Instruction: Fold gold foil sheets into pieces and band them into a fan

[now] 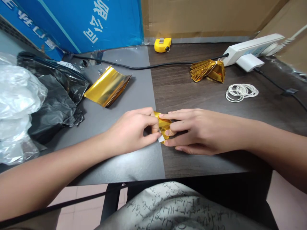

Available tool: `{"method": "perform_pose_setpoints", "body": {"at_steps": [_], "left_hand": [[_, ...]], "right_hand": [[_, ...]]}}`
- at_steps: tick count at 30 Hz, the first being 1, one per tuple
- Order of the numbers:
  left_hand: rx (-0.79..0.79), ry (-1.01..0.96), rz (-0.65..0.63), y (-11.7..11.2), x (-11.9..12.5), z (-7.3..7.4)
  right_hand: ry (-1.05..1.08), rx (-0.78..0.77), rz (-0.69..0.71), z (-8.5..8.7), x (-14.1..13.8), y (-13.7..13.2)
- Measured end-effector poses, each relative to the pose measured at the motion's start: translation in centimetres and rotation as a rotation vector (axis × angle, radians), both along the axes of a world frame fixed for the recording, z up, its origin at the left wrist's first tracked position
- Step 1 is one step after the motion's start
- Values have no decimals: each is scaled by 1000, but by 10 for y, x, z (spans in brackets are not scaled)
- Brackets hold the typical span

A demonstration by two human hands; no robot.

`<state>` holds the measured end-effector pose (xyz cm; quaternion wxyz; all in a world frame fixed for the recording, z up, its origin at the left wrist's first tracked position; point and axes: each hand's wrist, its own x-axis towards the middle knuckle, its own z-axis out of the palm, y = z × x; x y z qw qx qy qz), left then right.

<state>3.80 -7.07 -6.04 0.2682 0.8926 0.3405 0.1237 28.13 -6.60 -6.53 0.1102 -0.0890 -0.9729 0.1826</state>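
A small piece of gold foil paper (164, 125) lies on the tabletop between my hands, with a white corner showing at its near end. My left hand (137, 127) pinches the left edge of the foil paper between thumb and bent fingers. From the right, my right hand (195, 131) presses the foil paper down with several fingertips, its fingers spread apart. Part of the paper is hidden under the fingers. A stack of gold foil sheets (107, 86) lies behind my left hand. Beyond my right hand rests a fanned bundle of folded gold paper (203, 71), tied with a white band.
White rubber bands (241, 92) lie at the right, near a white power strip (254, 48) with a plugged-in charger. A black cable (134, 67) crosses the back. A yellow tape measure (162, 45) sits by the cardboard. Black plastic bags (55, 99) and clear plastic (19, 95) fill the left.
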Motion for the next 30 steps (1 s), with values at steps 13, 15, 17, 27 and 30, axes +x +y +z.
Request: {"method": "perform_pose_setpoints", "body": {"at_steps": [13, 15, 17, 27, 30], "left_hand": [[325, -24, -202, 37, -20, -12], [287, -23, -253, 40, -23, -9], [239, -30, -291, 42, -25, -5], [134, -108, -271, 28, -11, -10], [169, -101, -170, 25, -8, -16]], "right_hand": [[5, -21, 49, 4, 16, 20], [16, 70, 16, 4, 22, 26], [9, 171, -32, 2, 26, 31], [-119, 410, -360, -11, 18, 34], [-122, 423, -384, -15, 16, 33]]}}
